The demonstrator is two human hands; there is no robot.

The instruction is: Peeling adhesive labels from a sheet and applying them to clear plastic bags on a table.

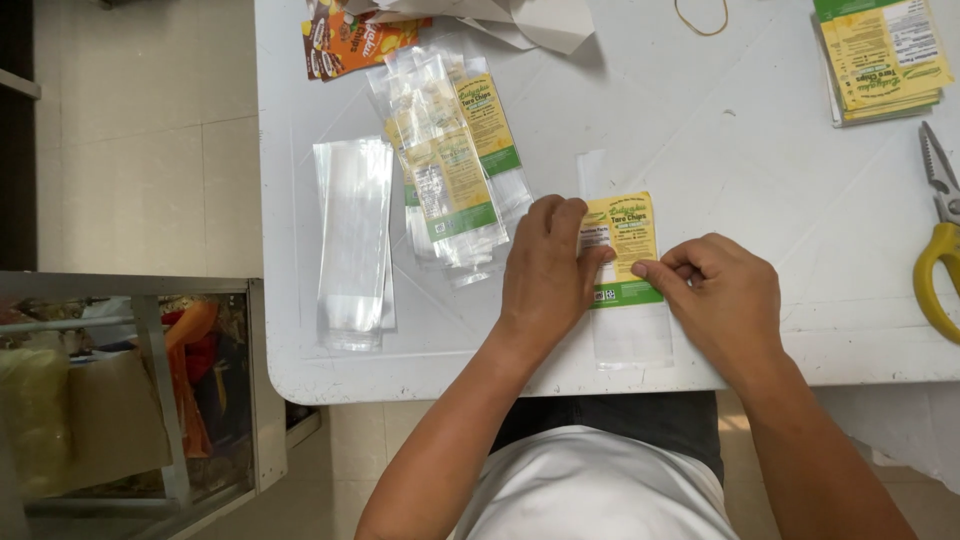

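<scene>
While both hands (545, 265) (720, 290) press, label (622, 240) between

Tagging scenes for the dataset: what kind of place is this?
Probably a small hand-packaging workstation, perhaps home-based. On the white table lie clear plastic bags, bags already fitted with yellow-green labels and a label stack. Both hands, left hand and right hand, press a label onto a bag.

yellow-green label (622, 248), labelled bags (455, 170), label stack (884, 55)
</scene>
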